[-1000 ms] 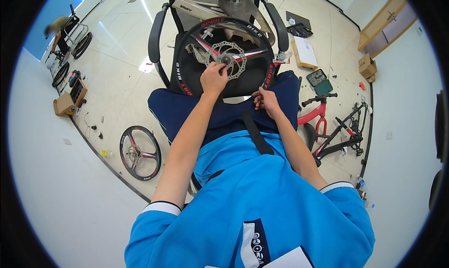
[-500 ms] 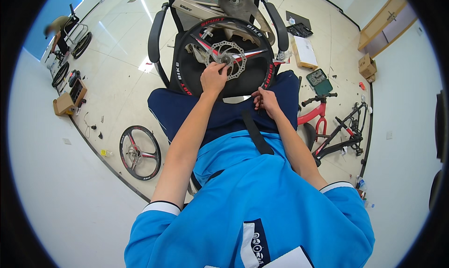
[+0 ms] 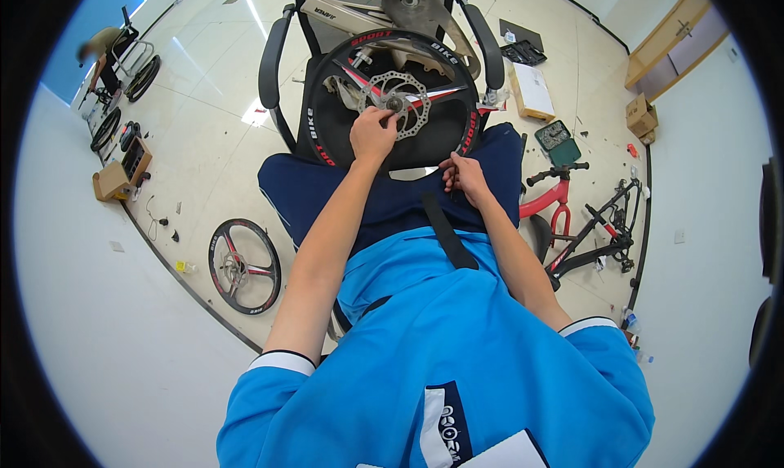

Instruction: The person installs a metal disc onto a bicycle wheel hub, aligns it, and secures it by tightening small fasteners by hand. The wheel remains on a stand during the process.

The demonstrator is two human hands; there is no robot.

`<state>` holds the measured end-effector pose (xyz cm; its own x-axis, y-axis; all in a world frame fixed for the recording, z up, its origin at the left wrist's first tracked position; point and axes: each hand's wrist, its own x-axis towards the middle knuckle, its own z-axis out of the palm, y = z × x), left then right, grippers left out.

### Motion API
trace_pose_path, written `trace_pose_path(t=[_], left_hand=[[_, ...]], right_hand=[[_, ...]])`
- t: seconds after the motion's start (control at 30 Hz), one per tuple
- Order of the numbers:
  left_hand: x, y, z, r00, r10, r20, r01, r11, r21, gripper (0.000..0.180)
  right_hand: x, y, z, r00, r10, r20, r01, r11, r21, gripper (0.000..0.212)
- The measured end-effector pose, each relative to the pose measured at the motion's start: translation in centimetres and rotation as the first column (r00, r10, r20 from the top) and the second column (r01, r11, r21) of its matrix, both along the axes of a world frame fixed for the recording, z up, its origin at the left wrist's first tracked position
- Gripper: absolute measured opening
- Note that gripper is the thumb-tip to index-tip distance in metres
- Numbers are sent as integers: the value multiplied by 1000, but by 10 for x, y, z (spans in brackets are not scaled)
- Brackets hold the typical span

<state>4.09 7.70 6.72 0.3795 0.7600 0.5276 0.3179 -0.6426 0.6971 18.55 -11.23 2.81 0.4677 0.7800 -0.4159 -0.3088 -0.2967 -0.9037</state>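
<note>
A black bicycle wheel with red and white spokes lies against the office chair, its lower rim by my knees. A silver brake disc with a wavy, perforated edge surrounds its hub. My left hand reaches over the disc, thumb and fingers pinched at the hub's centre; whatever lies between the fingertips is too small to make out. My right hand rests by the lower right rim with curled fingers, the index fingertip at the tyre's edge. Its palm is hidden, so I cannot tell what it holds.
Metal bike parts lie on the chair behind the wheel. A second wheel is on the floor at left. To the right are a red frame, a black frame and a green case of small parts. Another person works far left.
My left fingers have shifted very slightly at the hub. The wheel and my right hand stay in place.
</note>
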Motion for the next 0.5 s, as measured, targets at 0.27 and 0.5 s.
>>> trace_pose_path(t=[0.27, 0.5], left_hand=[[0, 0, -2, 998, -24, -59, 20, 998, -55, 15], [0, -1, -4, 999, -24, -34, 23, 999, -27, 17]], right_hand=[[1, 1, -1, 1000, -1, 7, 1, 1000, 0, 46], [1, 0, -2, 1000, 4, 4, -4, 1000, 4, 46]])
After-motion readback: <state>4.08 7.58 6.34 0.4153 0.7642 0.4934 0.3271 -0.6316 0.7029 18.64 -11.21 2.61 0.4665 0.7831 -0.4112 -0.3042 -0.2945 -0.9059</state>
